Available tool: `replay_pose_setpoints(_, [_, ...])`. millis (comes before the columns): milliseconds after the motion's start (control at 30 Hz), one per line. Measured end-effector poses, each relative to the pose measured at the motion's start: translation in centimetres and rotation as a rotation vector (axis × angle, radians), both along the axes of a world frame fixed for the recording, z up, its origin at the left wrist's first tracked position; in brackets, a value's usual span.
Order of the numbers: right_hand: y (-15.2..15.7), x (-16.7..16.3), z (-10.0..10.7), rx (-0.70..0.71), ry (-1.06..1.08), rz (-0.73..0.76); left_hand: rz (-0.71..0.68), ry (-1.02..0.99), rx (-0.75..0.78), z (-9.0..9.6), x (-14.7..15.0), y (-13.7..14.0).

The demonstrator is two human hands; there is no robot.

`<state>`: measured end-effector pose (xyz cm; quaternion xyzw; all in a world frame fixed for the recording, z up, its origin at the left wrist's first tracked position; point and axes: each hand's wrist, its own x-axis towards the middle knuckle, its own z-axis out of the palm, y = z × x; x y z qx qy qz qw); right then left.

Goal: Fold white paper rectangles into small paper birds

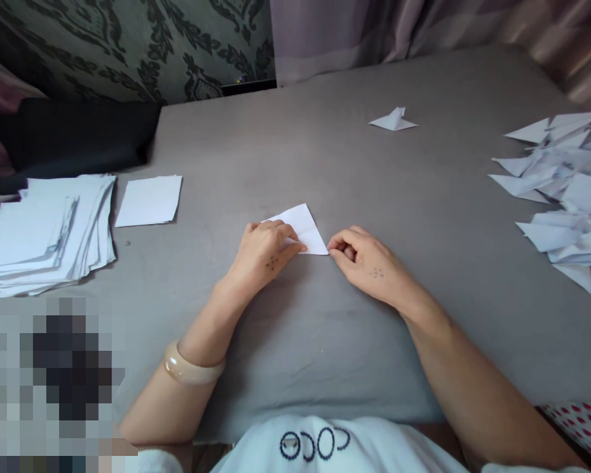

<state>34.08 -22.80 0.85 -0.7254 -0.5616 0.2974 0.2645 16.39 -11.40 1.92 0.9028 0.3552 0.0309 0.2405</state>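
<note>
A white folded sheet of paper lies on the grey cloth in front of me, its visible part coming to a point at the right. My left hand rests over its left side, fingers bent and thumb pressed on the sheet near the lower edge. That side of the paper is hidden under the hand. With thumb and forefinger closed, my right hand pinches at the sheet's right corner. Its other fingers are curled in.
Stacked white paper lies at the left, beside a smaller square pile. Behind them is a black cloth-like item. One folded paper figure sits toward the back; a heap of pointed paper figures covers the right side.
</note>
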Motion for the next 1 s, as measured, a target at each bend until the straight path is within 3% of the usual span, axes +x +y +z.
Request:
replay_pose_setpoints(367, [-0.3, -1.0, -0.2, 0.007, -0.124, 0.000, -0.012, -0.028, 0.000, -0.3, -0.1, 0.1])
replay_pose_setpoints(1000, [0.0, -1.7, -0.4, 0.029, -0.110, -0.106, -0.022, -0.065, 0.021, -0.6, -0.3, 0.1])
